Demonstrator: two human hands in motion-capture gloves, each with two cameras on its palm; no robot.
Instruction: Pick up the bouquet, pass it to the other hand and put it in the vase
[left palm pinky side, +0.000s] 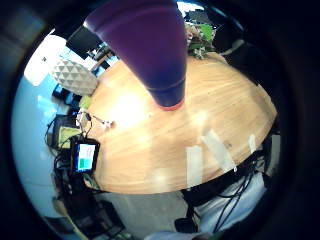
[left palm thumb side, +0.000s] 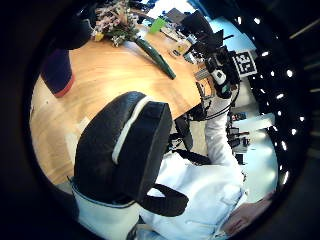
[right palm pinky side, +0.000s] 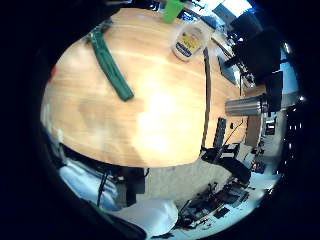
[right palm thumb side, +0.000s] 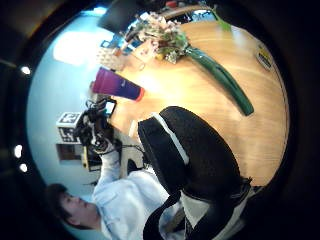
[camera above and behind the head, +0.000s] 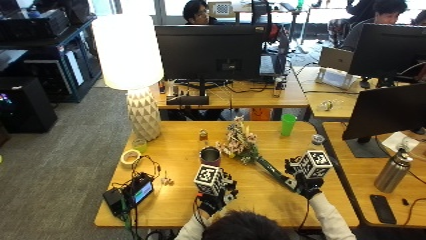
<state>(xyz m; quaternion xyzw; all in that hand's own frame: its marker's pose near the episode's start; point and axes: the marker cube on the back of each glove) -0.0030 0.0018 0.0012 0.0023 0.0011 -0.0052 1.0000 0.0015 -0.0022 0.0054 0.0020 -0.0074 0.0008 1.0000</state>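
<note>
Pickup not begun: bouquet (camera above and behind the head: 241, 145) flat on counter (camera above and behind the head: 180, 200), 1 o'clock of vase (camera above and behind the head: 210, 155). Right hand (camera above and behind the head: 305, 181) near stem end, left hand (camera above and behind the head: 214, 197) by vase; finger state unclear on both. Next: grip stems.

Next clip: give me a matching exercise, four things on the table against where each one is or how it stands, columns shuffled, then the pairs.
Things:
1. bouquet
2. vase
3. green cup
4. table lamp

Places or states:
A. upright just beyond the left hand
B. lying flat, stems toward the right hand
C. at the table's far left corner
D. upright at the far edge, beyond the bouquet's stems

Pairs: 1-B, 2-A, 3-D, 4-C
</note>
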